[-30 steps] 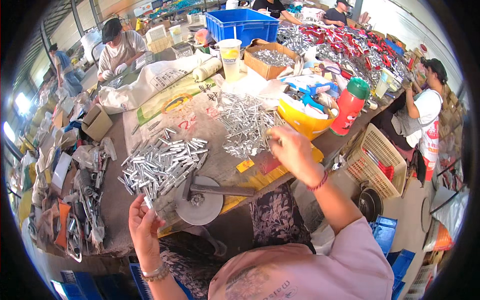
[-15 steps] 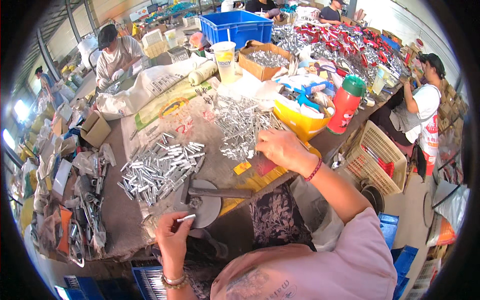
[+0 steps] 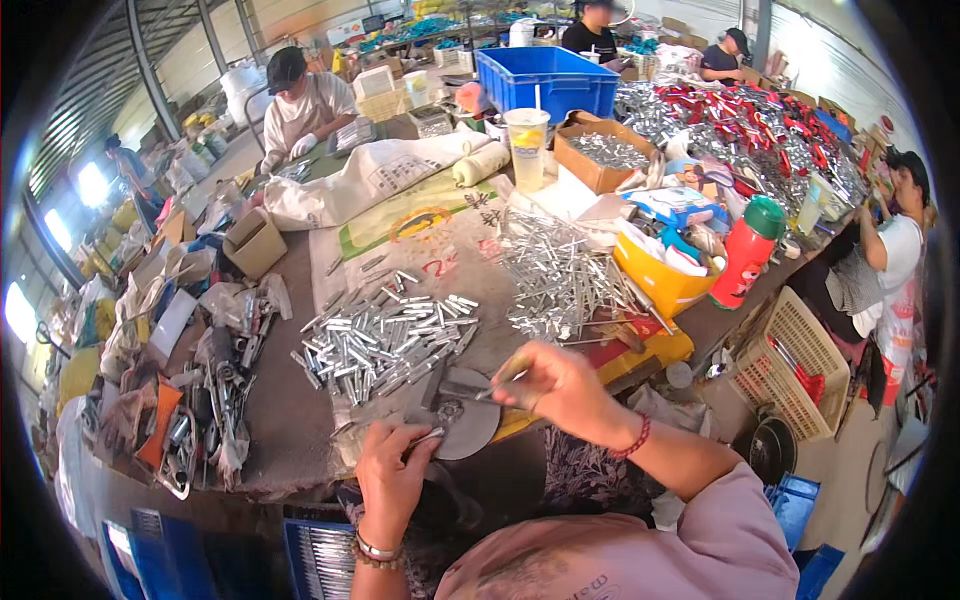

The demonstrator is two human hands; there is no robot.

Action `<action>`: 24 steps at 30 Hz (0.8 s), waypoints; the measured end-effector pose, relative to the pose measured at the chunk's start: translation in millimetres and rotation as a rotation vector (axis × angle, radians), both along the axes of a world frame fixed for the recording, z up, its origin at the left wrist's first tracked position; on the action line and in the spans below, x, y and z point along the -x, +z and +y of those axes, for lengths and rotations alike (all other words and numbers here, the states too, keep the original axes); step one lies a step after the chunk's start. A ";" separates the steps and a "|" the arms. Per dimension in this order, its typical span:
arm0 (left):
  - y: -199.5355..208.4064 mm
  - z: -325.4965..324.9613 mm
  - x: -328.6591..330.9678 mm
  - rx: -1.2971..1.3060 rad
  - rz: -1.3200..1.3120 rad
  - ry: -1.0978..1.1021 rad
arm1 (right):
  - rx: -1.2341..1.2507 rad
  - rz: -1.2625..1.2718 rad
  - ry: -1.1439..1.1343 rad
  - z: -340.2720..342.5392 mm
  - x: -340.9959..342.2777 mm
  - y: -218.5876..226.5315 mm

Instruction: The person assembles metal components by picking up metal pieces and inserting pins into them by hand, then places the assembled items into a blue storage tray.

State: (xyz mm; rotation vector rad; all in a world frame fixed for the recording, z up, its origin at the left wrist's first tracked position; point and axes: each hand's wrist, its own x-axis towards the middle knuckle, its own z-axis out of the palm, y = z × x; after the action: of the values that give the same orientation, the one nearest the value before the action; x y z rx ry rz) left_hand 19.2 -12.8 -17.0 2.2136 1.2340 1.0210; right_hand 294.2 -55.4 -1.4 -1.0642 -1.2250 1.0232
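Viewing the head camera remotely, I locate the left hand (image 3: 393,468) at the near edge of the worktable (image 3: 285,430). Its thumb and index finger pinch a short silver metal tube (image 3: 432,434), positioned at the left side of a round grey disc (image 3: 475,440). I locate the right hand (image 3: 560,388) above the right side of that disc. Its thumb and fingers are pressed together on a slim metal piece (image 3: 486,396); blur prevents me from identifying its exact shape. A hammer (image 3: 462,393) lies across the disc, partly behind the right hand. I find a pile of silver tubes (image 3: 385,345) beyond the left hand and a pile of thin metal pins (image 3: 560,275) beyond the right. To the right of the pins, I note a yellow bag (image 3: 660,278) and, just beside it, a red bottle with a green cap (image 3: 745,262).
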 end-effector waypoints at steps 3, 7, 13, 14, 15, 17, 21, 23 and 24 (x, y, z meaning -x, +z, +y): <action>0.8 4.1 1.7 0.006 0.021 0.010 | 0.067 -0.092 0.103 3.6 26.6 -18.8; 1.8 3.5 6.6 0.043 0.044 0.000 | -0.270 -0.689 -0.054 2.4 29.2 -9.1; -0.8 5.8 8.9 0.041 0.012 -0.022 | -0.431 -1.063 -0.051 1.7 34.9 -8.7; 0.0 5.5 9.2 0.038 0.018 -0.027 | -0.454 -1.104 -0.062 2.5 36.5 -8.6; -0.1 4.3 9.7 0.037 0.024 -0.032 | -0.476 -1.145 -0.072 2.5 38.0 -9.3; -0.6 4.0 9.4 0.023 0.014 -0.032 | -0.491 -1.149 -0.069 4.0 38.1 -10.3; -6.4 4.9 10.9 -0.040 -0.003 -0.054 | -0.527 -1.159 -0.051 6.1 36.3 -9.5; -4.7 4.3 9.4 -0.036 0.003 -0.053 | -0.523 -1.147 -0.051 7.2 36.4 -11.5; -3.8 4.7 8.6 -0.033 0.006 -0.053 | -0.519 -1.139 -0.051 8.1 36.3 -12.3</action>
State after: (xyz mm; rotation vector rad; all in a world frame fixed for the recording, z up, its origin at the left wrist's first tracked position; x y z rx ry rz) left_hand 10.6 -8.2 -20.9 2.2632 1.1623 1.0223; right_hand 257.9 -47.2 -13.7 -1.2521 -2.1816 -0.0764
